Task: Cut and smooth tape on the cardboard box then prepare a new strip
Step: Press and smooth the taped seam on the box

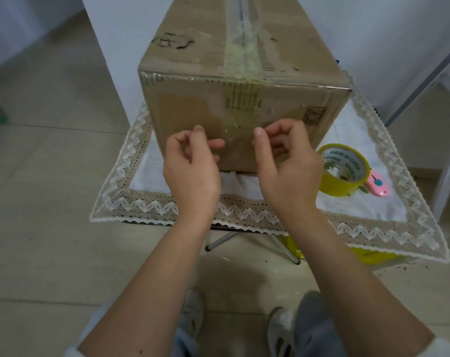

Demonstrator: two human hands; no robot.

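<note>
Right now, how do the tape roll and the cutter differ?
The tape roll is yellow, ring-shaped and bigger; the cutter is pink, small and flat. The roll lies closer to the box; the cutter lies beyond it, partly hidden behind it. Both rest on the white cloth, untouched by either hand.

I'm looking at a home: beige tiled floor (51, 240) below my hands, lace-edged cloth (244, 212) on a small folding surface, white walls (373, 34) beyond.

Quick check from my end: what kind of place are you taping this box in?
Probably a room at home, not a packing station: the cardboard box sits on a small folding table under a lace-trimmed cloth, on a tiled floor, with a tape roll beside it.
</note>
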